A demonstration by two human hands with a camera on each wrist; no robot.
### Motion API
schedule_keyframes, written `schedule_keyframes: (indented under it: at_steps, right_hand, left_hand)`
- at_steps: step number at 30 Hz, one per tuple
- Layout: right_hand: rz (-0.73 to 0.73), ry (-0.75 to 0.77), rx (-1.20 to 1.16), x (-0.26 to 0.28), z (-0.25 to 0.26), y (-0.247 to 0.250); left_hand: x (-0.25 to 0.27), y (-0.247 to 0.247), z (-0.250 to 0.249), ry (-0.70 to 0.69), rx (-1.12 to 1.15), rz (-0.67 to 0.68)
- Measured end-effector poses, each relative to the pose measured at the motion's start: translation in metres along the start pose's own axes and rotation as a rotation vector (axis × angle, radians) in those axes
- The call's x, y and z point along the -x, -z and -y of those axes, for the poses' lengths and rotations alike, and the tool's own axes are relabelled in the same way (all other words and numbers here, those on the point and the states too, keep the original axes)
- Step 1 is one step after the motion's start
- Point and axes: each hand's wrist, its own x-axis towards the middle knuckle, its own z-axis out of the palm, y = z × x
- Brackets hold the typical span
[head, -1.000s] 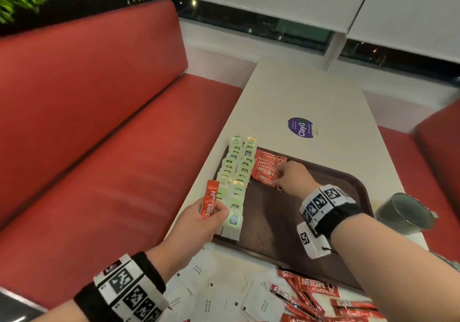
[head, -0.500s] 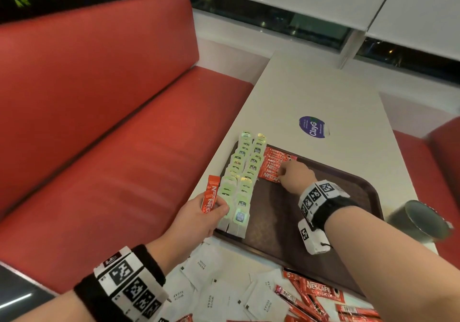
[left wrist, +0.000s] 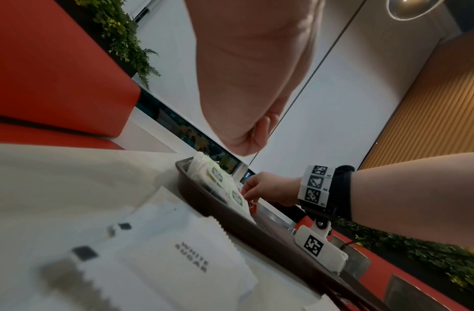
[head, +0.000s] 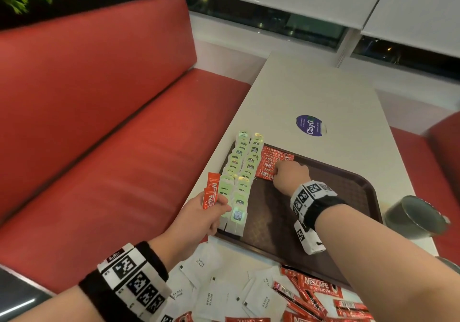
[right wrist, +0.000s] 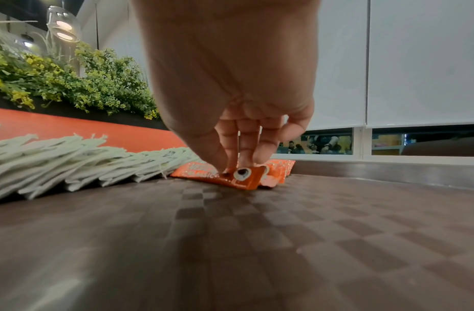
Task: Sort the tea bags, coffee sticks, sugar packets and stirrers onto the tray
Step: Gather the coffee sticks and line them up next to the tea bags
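**Red coffee sticks going down in a row beside the tea bags**

Red foil filled the step in hand: the right hand (head: pixel 290 175) was on the brown tray (head: pixel 348 184), fingertips (right wrist: pixel 232 160) pressing down on the nearest coffee stick of the row (head: pixel 273 163) laid at the tray's far left, just right of the tea bags (head: pixel 240 177). Whether it pinched that stick or only pressed and nudged it square, the pictures did not settle; its grip looked clamped lightly on the stick's upper face. The left hand (head: pixel 199 219) hovered at the tray's near-left edge, thumb and fingers closed on a few spare coffee sticks (head: pixel 211 192) held upright.

Judging by the layout, the tea bags were done and the coffee row was under way. The next move probably called for passing one stick from the left hand to the right and laying it flush against the last, parallel, without disturbing the row.

Loose coffee sticks (head: pixel 316 289) and white sugar packets (head: pixel 206 294) lay scattered on the pale tabletop (head: pixel 311 92) near the person, still unsorted. I saw no stirrers.

The sticks were slim, flat, glossy sachets, likely slippery against each other. The tea bags were pale green paper envelopes, overlapped like shingles in two columns. The tray's floor had a woven, chequered texture that should hold the sticks in place. The sugar packets were matt squares with serrated edges.
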Motion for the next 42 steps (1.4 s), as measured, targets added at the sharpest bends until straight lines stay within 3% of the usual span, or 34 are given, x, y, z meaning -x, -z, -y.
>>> schedule_keyframes:
  at_steps: [4,6,9,12,15,20,26,30,32,36,39,42]
  right_hand:
    - [-0.056,0.016,-0.004,0.003,0.003,0.004]
    - [-0.131,0.066,-0.157,0.013,0.012,0.012]
    - [-0.233,0.284,-0.498,0.048,0.032,0.032]
    - [-0.135,0.411,-0.712,0.095,0.046,0.043]
    - [0.053,0.373,-0.924,0.115,0.045,0.029]
    - [-0.059,0.18,-1.139,0.125,0.036,-0.004]
    - [0.168,0.254,-1.382,0.123,0.04,-0.015]
    - [0.265,0.178,-1.563,0.12,0.04,-0.015]
    - [0.205,0.111,-1.525,0.111,0.03,-0.008]
    - [-0.1,0.001,-0.917,0.069,-0.011,0.004]
    - [-0.05,-0.085,-0.645,0.039,-0.035,0.003]
    - [0.029,-0.104,-0.471,0.022,-0.042,-0.002]
  left_hand:
    - [0.0,-0.003,-0.007,0.057,0.151,0.041]
    - [0.0,-0.004,-0.01,0.066,0.176,0.064]
    - [0.002,-0.006,-0.012,0.095,0.179,0.135]
    - [0.005,-0.007,-0.011,0.136,0.224,0.214]
    - [0.009,-0.016,-0.011,0.158,0.275,0.239]
    - [0.006,-0.028,-0.011,0.073,0.372,0.145]
    - [-0.002,-0.038,-0.01,0.085,0.419,0.198]
    - [-0.004,-0.037,-0.008,0.092,0.398,0.222]
    - [-0.005,-0.032,-0.008,0.097,0.324,0.2]
    - [-0.01,-0.017,-0.001,0.119,0.196,0.027]
    - [-0.011,-0.009,0.005,0.104,0.05,-0.05]
    - [-0.011,-0.007,0.008,0.13,0.076,-0.065]
